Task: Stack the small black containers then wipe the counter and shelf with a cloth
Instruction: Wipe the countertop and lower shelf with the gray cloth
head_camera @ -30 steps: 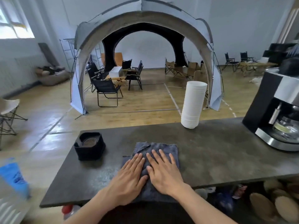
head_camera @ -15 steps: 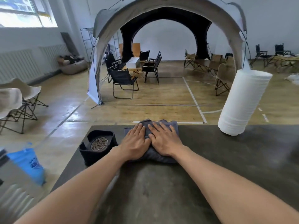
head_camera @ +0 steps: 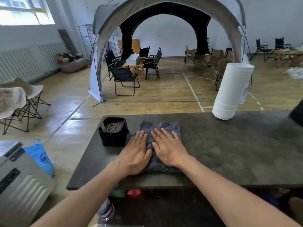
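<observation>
A folded grey cloth [head_camera: 161,128] lies on the dark counter [head_camera: 229,145], left of its middle. My left hand [head_camera: 136,153] and my right hand [head_camera: 168,148] press flat on it side by side, fingers stretched out, gripping nothing. The small black containers [head_camera: 114,131] stand nested as one stack just left of the cloth, close to my left fingers, with a round perforated insert showing on top. Under the counter, the shelf [head_camera: 133,193] is dark and mostly hidden.
A tall stack of white cups [head_camera: 232,90] stands at the counter's far edge on the right. A black machine corner [head_camera: 297,113] juts in at far right. A grey metal unit [head_camera: 19,181] and a blue bag [head_camera: 40,156] sit on the floor to the left.
Both hands slid the cloth from the near edge out to the far edge, then back toward me to the middle. The black containers stayed put.
</observation>
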